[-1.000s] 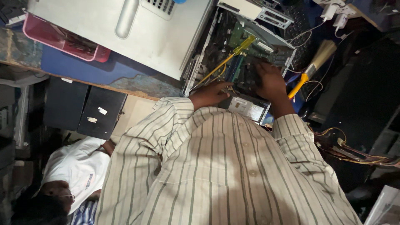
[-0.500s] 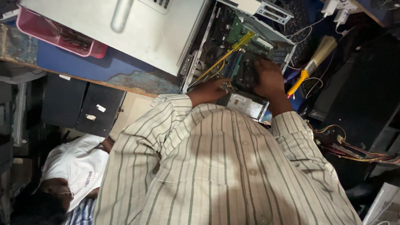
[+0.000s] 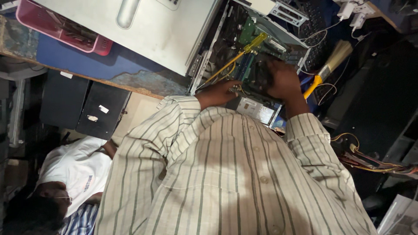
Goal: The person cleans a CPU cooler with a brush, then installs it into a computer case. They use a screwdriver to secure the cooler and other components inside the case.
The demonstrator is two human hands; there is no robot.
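1. Filling most of the lower view was the person's own striped shirt (image 3: pixel 230 174), which hid the near edge of the bench (image 3: pixel 87 61) and the forearms below the cuffs
2. An open computer case (image 3: pixel 261 52) lay on its side on the blue-topped bench, its pale side panel (image 3: pixel 143 30) resting just to the left and a pink tray (image 3: pixel 65 32) beyond that at the bench's far left
3. A yellow-handled screwdriver (image 3: pixel 237 56) lay slanted inside the case, above the left hand; a brush with a yellow handle (image 3: pixel 328 67) lay just beside the case on the right, near white plugs (image 3: pixel 352 13) and loose wires
4. Under the bench stood dark cabinets (image 3: pixel 82 109), and another person in a white shirt (image 3: pixel 74 169) sat low at the left
5. The left hand (image 3: pixel 220 91) reached into the case's lower edge, fingers stretched flat toward the circuit board (image 3: pixel 250 69); whether it pinched anything could not be told
6. The right hand (image 3: pixel 283 80) was pressed down, fingers curled together, on a dark part inside the case, touching it; the part itself was mostly hidden
7. A pale rectangular label (image 3: pixel 257 111) sat on the case just below both hands; small white stickers marked the cabinet fronts
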